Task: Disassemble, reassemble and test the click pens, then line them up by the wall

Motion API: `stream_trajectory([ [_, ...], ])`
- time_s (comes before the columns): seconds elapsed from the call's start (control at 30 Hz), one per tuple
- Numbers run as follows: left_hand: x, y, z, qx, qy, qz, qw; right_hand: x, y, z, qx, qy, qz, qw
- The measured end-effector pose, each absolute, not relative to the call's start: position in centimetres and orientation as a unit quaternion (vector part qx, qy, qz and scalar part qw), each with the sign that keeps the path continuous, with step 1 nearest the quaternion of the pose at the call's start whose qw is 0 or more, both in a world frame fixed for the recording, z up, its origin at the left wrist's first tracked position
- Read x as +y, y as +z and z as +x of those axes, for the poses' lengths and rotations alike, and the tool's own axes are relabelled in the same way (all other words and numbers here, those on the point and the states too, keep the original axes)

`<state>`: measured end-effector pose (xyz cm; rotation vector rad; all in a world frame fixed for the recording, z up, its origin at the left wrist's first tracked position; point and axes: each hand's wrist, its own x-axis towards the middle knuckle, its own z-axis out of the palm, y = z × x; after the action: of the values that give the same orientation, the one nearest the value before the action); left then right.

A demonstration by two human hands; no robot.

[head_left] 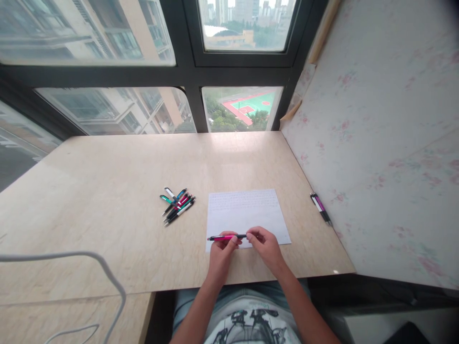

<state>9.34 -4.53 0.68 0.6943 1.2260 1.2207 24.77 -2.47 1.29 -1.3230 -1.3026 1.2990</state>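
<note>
A pink and black pen (224, 237) lies level between my two hands, above the lower part of a white sheet of paper (247, 215). My left hand (223, 251) is closed round its pink barrel from below. The fingertips of my right hand (264, 242) pinch the black end on the right. Rows of small handwriting run across the top of the sheet, and its lower half looks blank. To the left of the paper rests a loose pile of pens (179, 205) with black, green, blue, white and red barrels.
Two more pens (321, 209), one purple and one white, lie against the flowered wall (387, 157) on the right. A grey cable (71, 255) arches over the beige tabletop (118, 191) at the lower left. Dark-framed windows (188, 76) stand along the back edge.
</note>
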Motion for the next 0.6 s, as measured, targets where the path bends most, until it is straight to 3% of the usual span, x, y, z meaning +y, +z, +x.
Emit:
stream_trajectory([
  [0.27,-3.8,0.8,8.8,0.531,0.551,0.276,0.581,-2.0,0.9,25.5,-0.494,0.513,-0.543,0.445],
  [0.6,-3.8,-0.4,7.9,0.51,0.556,0.314,0.576,2.5,0.3,26.3,-0.681,0.291,-0.575,0.348],
])
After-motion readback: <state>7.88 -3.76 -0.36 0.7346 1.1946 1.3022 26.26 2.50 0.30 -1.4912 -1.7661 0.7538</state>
